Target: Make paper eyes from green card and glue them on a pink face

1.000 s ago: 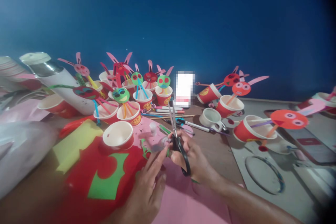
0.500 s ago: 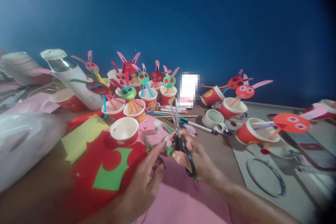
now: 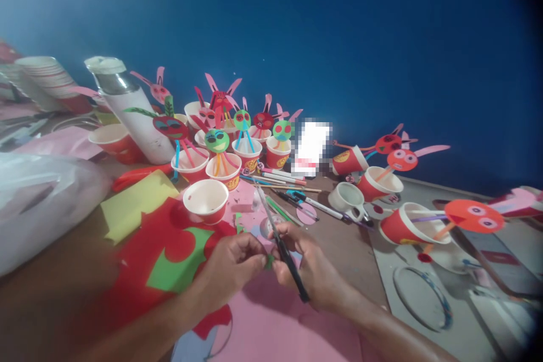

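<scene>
My right hand (image 3: 311,263) is closed round black-handled scissors (image 3: 289,263), whose blades point away and look nearly together. A small green paper piece (image 3: 270,262) shows between the fingertips of both hands. My left hand (image 3: 241,257) is closed in a pinch at that piece, its fingers partly hiding it. Beneath both hands lies a pink paper sheet (image 3: 271,322). Left of them, a green paper offcut (image 3: 176,271) with a curved cut-out rests on red paper (image 3: 136,257).
An empty paper cup (image 3: 206,203) stands ahead. Behind it are several cups with paper bunny faces (image 3: 217,140), pens (image 3: 322,205) and a mug (image 3: 345,199). A plastic bag (image 3: 46,203) and a tilted white tumbler (image 3: 138,116) are left. A tape-like ring (image 3: 445,314) lies right.
My left fingers have closed into a pinch and met the right fingertips at the green piece. The scissors have turned edge-on and their blades have come together. The view has shifted slightly.
</scene>
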